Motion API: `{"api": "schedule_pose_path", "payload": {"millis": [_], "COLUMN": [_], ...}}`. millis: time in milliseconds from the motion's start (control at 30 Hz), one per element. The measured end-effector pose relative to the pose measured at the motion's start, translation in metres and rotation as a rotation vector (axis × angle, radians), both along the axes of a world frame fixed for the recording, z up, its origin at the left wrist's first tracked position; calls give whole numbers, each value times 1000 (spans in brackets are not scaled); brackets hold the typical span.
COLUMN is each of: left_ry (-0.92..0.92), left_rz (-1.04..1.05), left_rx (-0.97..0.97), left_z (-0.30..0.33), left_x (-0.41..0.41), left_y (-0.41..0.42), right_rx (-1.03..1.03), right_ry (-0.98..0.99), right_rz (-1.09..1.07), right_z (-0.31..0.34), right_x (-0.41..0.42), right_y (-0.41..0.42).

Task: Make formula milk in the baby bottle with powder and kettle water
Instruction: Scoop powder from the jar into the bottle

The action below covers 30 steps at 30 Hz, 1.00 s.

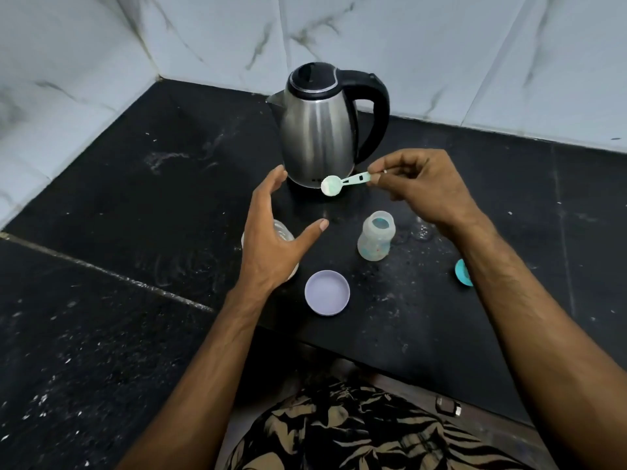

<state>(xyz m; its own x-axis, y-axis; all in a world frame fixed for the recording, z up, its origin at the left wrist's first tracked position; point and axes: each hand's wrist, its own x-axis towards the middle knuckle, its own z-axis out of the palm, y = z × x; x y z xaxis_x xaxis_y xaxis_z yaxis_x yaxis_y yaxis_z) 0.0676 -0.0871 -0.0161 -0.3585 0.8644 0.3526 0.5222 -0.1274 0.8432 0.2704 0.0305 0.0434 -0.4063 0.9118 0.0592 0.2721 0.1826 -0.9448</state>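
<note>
While the right hand (424, 184) pinches the handle of a pale green scoop (342, 184) heaped with white powder, the baby bottle (376, 236) stands uncapped on the black bench (135, 184), below and to the right of the scoop. It is squat, cloudy plastic, with a teal tint inside. The left hand (271, 232) hovers with fingers spread above a clear jar (283, 232), its grip holding nothing. A lilac lid (327, 292) lies nearby; the steel kettle (319, 130) stands behind.

Left hand (271, 232) spread open; right hand (420, 184) in pinch grip.
</note>
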Motion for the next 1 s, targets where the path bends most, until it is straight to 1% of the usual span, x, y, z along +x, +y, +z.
{"api": "schedule_pose_path", "payload": {"millis": [133,267,400,533,733,867,1000], "left_ry": [-11,-111,-200,-173,-108,-90,-99], "left_rz": [-70,-127,-108,-98,-90,-89,-87], "left_rx": [-12,-45,-129,-195,-204,-233,-231], "left_z": [-3,-16,-39,-57,-62,-64,-64], "left_x": [23,51,79,93,97,98,97], "left_y": [14,19,19,24,40,45,48], "right_rx": [-9,-18,-41,-39,9,68,154], "right_ry": [13,6,-26,-84,-169,-214,-300], "right_rz": [-65,-104,-139,-155,-156,-152,-142], "right_z": [0,-4,-12,-20,-25,-26,-27], "right_x": [21,41,57,68,75,73,69], "right_y": [2,1,-4,-10,-14,-14,-17]}}
